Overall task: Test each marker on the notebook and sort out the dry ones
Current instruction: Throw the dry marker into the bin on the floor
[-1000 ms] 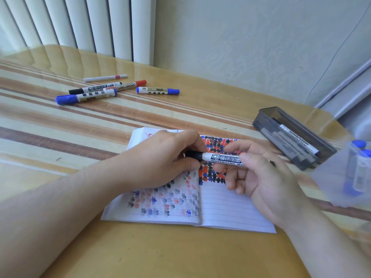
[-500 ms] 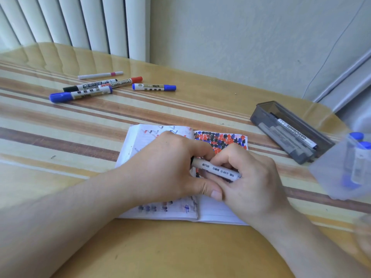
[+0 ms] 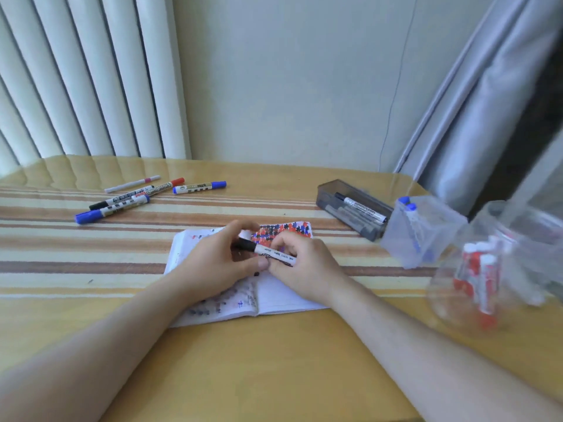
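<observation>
Both hands are meeting over the open notebook (image 3: 213, 312) at the tabletop (image 3: 274, 360) centre. Right hand (image 3: 304, 269) is pinching the white barrel of a black marker (image 3: 272, 254); left hand (image 3: 219, 263) is closing thumb & fingers round its black cap end. Both grips are pinching the marker, neither spread. Looks like the cap step, pulling off or pushing on; can't tell which. Next move prob. needs a straight pull/push along the barrel. Other markers are lying far left (image 3: 122, 205), more in the grey tray (image 3: 350, 208) & clear cups (image 3: 426, 236) at right.
</observation>
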A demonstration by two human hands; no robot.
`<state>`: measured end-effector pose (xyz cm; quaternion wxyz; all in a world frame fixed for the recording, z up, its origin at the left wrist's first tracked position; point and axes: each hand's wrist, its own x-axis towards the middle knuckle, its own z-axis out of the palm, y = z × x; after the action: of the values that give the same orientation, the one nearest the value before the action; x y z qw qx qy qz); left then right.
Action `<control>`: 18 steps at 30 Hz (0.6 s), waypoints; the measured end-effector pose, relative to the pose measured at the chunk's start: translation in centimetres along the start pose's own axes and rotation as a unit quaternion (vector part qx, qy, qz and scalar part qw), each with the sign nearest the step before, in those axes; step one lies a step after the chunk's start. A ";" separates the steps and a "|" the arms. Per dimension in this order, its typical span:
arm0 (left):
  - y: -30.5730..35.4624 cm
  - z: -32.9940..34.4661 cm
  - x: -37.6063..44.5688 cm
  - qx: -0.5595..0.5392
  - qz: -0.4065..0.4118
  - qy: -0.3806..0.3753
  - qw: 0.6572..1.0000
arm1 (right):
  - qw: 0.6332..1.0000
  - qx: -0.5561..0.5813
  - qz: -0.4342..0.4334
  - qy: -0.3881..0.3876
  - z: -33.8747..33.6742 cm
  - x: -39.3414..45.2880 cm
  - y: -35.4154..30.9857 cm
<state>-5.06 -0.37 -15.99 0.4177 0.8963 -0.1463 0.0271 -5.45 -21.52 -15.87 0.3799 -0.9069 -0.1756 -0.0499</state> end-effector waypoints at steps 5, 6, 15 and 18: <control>5.9 2.6 -3.2 0.159 0.034 -0.100 0.982 | 0.993 0.084 0.079 0.039 -3.4 -8.5 0.0; 7.9 3.9 -4.7 0.125 0.068 -0.122 0.982 | 0.989 0.103 0.088 0.059 -4.3 -11.7 0.1; 17.2 26.2 -16.8 -0.001 0.256 -0.417 0.872 | 0.833 0.276 0.362 0.316 -3.6 -41.2 10.5; 15.8 34.4 -18.8 0.075 0.205 -0.512 0.831 | 0.742 0.275 0.551 0.267 1.5 -48.2 19.2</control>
<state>-30.07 -31.56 -29.83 0.1990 0.7600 -0.5173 -0.3394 -43.68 -46.49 -40.65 0.6051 -0.6515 0.4570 -0.0219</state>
